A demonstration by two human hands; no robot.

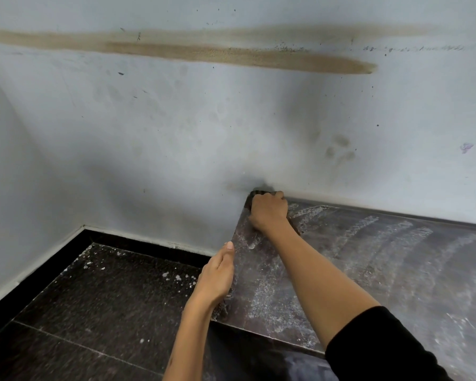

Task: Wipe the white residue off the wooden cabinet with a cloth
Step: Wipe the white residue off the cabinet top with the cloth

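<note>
One pale wall (176, 127) fills most of the view, matte and smudged, crossed by two long tan streaks (231, 55). Below it lies one floor (99, 292) of dark speckled tiles, flecked with white crumbs. One wooden cabinet (382, 265) stands against the wall, its flat dark top smeared with powdery white residue (267, 292) in curved streaks. Two hands show: the right hand (268, 213) is clenched over a dark cloth (260, 192) at the cabinet's far left corner, touching the wall; the left hand (217, 273) lies with fingers extended along the cabinet's left edge, grasping nothing that I can see.
</note>
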